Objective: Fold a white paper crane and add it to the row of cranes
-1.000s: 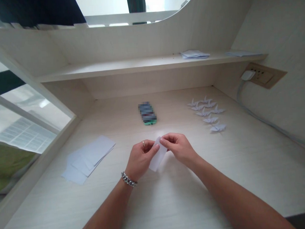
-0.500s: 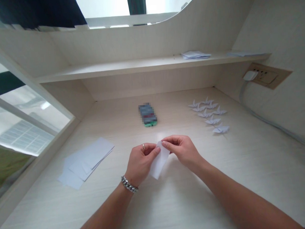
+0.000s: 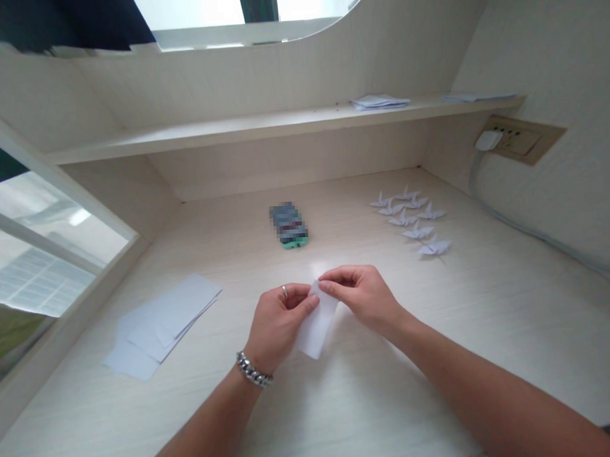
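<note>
A folded strip of white paper (image 3: 318, 327) is held slanted above the desk, between both hands. My left hand (image 3: 281, 319), with a ring and a chain bracelet, pinches its left edge between thumb and fingers. The thumb and forefinger of my right hand (image 3: 360, 294) grip the paper's upper corner. Several folded paper cranes (image 3: 407, 215) stand in loose rows on the desk, beyond my right hand. To the left of my left hand lies a fanned stack of white paper sheets (image 3: 163, 323). My fingers hide part of the strip's upper end.
A phone-like object (image 3: 289, 226), blurred out with a green lower edge, lies on the desk behind the hands. Above runs a shelf (image 3: 206, 140) bearing stacked papers (image 3: 380, 102). At the right wall, a white plug (image 3: 488, 140) sits in a socket, its cable (image 3: 525, 231) trailing along the desk.
The view has shifted a little, so the desk things appear slightly farther left and higher. Both hands keep their pinch on the paper strip, with hardly any movement.
</note>
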Motion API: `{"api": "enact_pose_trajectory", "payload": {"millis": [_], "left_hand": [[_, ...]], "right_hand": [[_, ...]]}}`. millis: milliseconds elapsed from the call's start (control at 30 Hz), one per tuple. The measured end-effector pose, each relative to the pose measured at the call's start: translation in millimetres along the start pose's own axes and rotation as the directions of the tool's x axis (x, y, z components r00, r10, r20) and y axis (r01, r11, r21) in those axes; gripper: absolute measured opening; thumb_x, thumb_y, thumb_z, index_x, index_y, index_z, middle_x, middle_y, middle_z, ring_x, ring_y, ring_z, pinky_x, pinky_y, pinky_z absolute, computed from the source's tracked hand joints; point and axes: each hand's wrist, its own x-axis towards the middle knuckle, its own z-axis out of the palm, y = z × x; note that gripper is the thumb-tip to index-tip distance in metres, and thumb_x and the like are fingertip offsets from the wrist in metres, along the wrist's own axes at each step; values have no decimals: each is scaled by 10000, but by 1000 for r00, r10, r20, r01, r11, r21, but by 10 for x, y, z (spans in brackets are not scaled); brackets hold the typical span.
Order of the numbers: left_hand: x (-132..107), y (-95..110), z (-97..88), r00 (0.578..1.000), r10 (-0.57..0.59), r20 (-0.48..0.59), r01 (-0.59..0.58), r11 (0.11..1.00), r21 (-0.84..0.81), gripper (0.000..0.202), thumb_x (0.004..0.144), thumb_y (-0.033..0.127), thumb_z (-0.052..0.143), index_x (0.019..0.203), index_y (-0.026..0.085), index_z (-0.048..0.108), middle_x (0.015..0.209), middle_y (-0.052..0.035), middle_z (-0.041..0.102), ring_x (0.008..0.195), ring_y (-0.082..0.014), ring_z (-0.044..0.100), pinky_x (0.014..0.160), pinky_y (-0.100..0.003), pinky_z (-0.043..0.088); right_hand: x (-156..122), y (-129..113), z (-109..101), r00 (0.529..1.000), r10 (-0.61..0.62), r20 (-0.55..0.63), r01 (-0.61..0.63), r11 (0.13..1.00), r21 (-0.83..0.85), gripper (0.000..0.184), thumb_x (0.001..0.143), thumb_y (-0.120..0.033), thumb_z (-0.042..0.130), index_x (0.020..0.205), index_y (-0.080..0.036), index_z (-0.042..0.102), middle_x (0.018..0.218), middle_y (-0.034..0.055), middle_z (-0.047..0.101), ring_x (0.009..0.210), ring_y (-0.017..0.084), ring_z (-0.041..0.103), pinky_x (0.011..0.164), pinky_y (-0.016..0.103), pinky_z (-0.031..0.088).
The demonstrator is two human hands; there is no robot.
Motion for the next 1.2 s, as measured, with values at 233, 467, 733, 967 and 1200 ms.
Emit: {"api": "enact_pose_trajectory", "payload": {"millis": [233,467,733,967,1200], "left_hand": [[-43,55,2,997,64,-43,-59,992,109,254,737,362,714,834,129,747,756,-72,742,610,-137,608,540,-219,454],[-28,49,-1,999,35,-28,-32,994,103,261,735,365,716,842,129,745,755,-64,739,598,-130,594,528,-213,448],[-28,43,-5,1000,4,-16,-3,995,97,257,737,354,716,855,128,743,749,-59,739,586,-129,597,523,-211,449],[-34,46,-4,1000,5,3,-5,997,76,248,730,348,723,853,133,744,787,-71,750,614,-144,618,535,-217,458],[-42,44,-6,1000,4,12,-5,998,66,250,734,353,718,852,135,744,823,-92,757,621,-155,634,541,-230,467]], "right_hand": [[-12,-27,8,999,26,28,-26,1000,-3,134,757,-286,703,822,-181,756,808,44,750,756,184,678,685,287,503],[-23,-25,2,998,53,30,-53,999,10,133,746,-281,706,808,-175,757,806,48,754,751,182,681,676,283,505],[-15,-10,-5,998,52,36,-52,999,-11,135,748,-274,703,814,-170,758,800,49,755,742,186,686,669,283,509],[-18,-28,-12,998,50,43,-49,999,-24,154,743,-291,709,814,-163,757,792,51,754,733,186,686,660,282,510],[-13,-11,-13,998,49,42,-49,999,-8,153,742,-299,711,804,-166,755,781,50,749,725,181,677,657,283,503]]}}
